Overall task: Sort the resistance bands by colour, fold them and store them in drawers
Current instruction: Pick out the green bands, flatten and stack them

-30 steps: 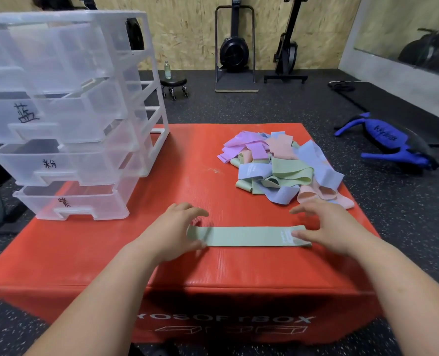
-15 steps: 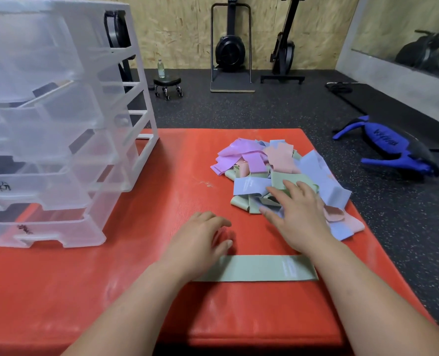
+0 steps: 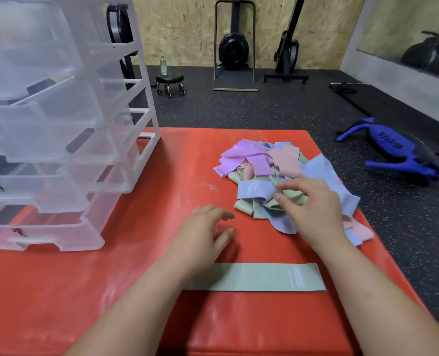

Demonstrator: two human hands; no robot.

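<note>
Speckled dark rubber floor (image 3: 264,111), chipboard wall (image 3: 187,29), rowing machines (image 3: 235,47) behind.

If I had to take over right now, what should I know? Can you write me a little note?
Left hand: open, by the left end of the flat green band on the red box.
Right hand: fingers curled on the mixed pile; grip unclear.
Drawer unit stands at the left.
Done: one green band laid flat.
Left: fold it, sort and fold the pile, store everything in drawers.
</note>
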